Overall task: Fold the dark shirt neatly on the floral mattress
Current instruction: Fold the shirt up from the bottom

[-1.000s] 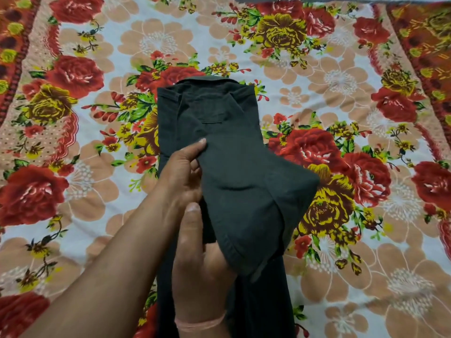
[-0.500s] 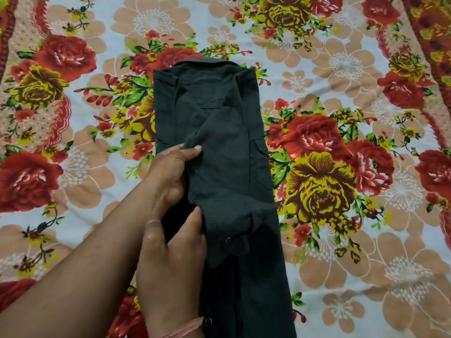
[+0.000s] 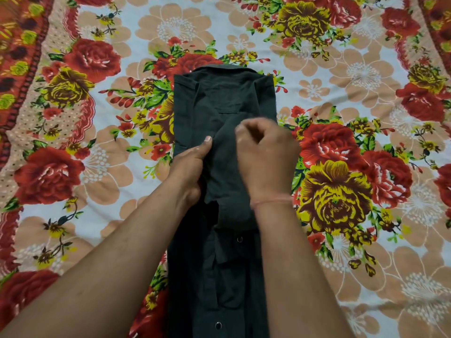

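The dark shirt [image 3: 224,96] lies lengthwise in the middle of the floral mattress [image 3: 346,69], collar at the far end, sides folded inward into a narrow strip. A sleeve lies folded down its middle, with the cuff and snap buttons near the lower part. My left hand [image 3: 192,164] grips the sleeve fold at the shirt's left side, thumb on top and fingers tucked under the cloth. My right hand [image 3: 266,157] sits over the shirt's right half with fingers curled on the fabric; it is blurred by motion.
The mattress cover with red and yellow flowers spreads out on all sides of the shirt. A darker red patterned border [image 3: 14,76] runs along the far left and far right edges. Nothing else lies on it.
The raised sleeve has come down flat on the shirt's middle. My right hand moved from under the sleeve up and across to the shirt's right half. My left hand stayed on the left fold.
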